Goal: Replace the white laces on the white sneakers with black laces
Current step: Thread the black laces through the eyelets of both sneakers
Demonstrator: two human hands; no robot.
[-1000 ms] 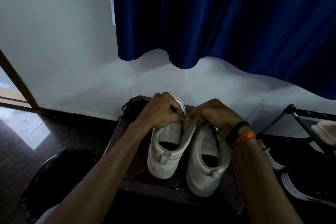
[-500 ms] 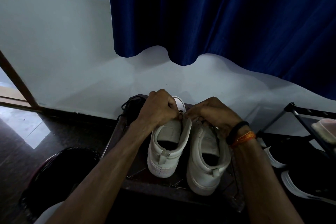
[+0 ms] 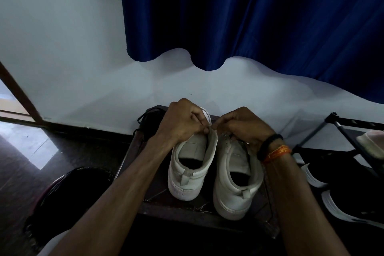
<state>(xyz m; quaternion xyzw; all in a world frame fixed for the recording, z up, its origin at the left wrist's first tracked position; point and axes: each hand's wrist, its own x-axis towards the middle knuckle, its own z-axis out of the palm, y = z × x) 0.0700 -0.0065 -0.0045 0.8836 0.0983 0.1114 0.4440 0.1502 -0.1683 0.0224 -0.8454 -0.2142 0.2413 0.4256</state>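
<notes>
Head view, lower centre of the frame. My left hand and my right hand meet over the front of the left white leather sneaker; both sets of fingers are curled, knuckles toward the camera. Whatever the fingertips pinch is hidden beneath the hands, so I cannot tell which lace, if any, each one holds. A loop of white lace shows just above my left knuckles, its lower end lost between the two hands.

Two white sneakers stand side by side, heels toward me, on a dark low stand; the right white leather sneaker sits just beside the left one, its front covered by my right hand. The eyelets of both are hidden.

A tangle of black laces lies at the stand's far left corner, partly behind my left wrist; the number of strands is too dark to make out.

Two bands circle my right wrist: one black band, one orange thread band.

At right, a dark shoe rack is cut off by the frame edge. A blue curtain fills the upper right.
</notes>
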